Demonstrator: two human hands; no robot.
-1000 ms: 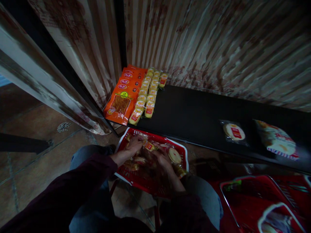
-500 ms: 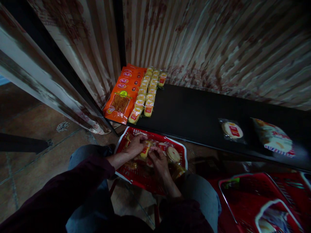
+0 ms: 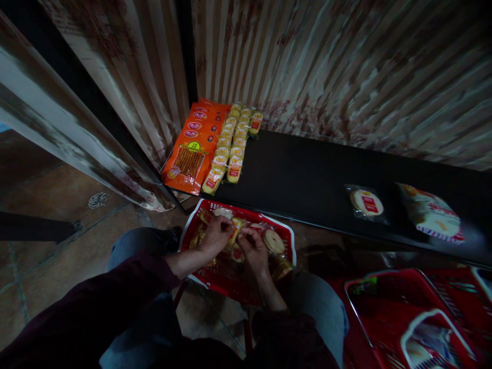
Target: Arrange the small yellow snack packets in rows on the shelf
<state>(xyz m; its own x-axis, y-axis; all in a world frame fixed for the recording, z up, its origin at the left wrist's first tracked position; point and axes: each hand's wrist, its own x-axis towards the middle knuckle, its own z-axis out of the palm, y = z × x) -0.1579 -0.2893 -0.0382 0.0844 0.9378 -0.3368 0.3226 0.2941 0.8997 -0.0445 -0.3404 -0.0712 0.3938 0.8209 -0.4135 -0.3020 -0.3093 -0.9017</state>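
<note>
Over a red basket with a white rim [image 3: 291,246], my two hands meet around a small yellow snack cake in a clear wrapper [image 3: 236,228]. My left hand [image 3: 216,237] pinches its left side, fingers curled. At its right side my right hand [image 3: 253,250] has thumb and fingertips closed on it. Part of the cake is covered by my fingers. Inside the basket, a round pale wrapped cake [image 3: 274,241] lies right of my right hand, among several other wrapped snacks in shadow.
The black shelf [image 3: 292,164] bears orange snack bags [image 3: 188,156], rows of yellow wrapped cakes [image 3: 236,154], a round wrapped cake [image 3: 366,203] and a white printed bag [image 3: 434,215]. More red baskets [image 3: 388,302] stand at lower right. A curtain [image 3: 326,66] hangs behind.
My left hand has drawn back slightly and its fingers curl more. The yellow cake has shifted a little up and right between my hands. The view has tilted slightly.
</note>
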